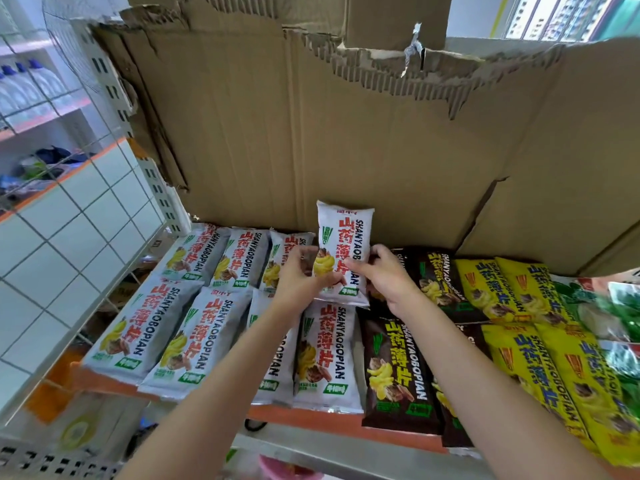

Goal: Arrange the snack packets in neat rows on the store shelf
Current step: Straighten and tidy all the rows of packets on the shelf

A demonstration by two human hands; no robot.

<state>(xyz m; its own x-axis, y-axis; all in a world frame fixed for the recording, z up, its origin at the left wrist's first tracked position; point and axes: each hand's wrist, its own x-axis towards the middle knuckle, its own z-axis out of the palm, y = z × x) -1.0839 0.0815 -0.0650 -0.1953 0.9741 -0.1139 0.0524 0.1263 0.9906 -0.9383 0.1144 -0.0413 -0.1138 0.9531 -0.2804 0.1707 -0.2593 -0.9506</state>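
Note:
A white snack packet (346, 237) with red lettering stands upright over the back row of the shelf. My left hand (301, 275) grips its lower left edge and my right hand (384, 275) grips its lower right edge. Other white packets (194, 337) lie flat in two rows on the left part of the shelf. Brown packets (398, 372) lie to the right of them, then yellow packets (540, 368) further right. The shelf's orange front edge (311, 419) runs below the packets.
Torn cardboard (311, 133) lines the back of the shelf. A white wire grid panel (69, 220) closes the left side. Green packets (609, 306) sit at the far right. A lower shelf with other goods (277, 469) shows beneath.

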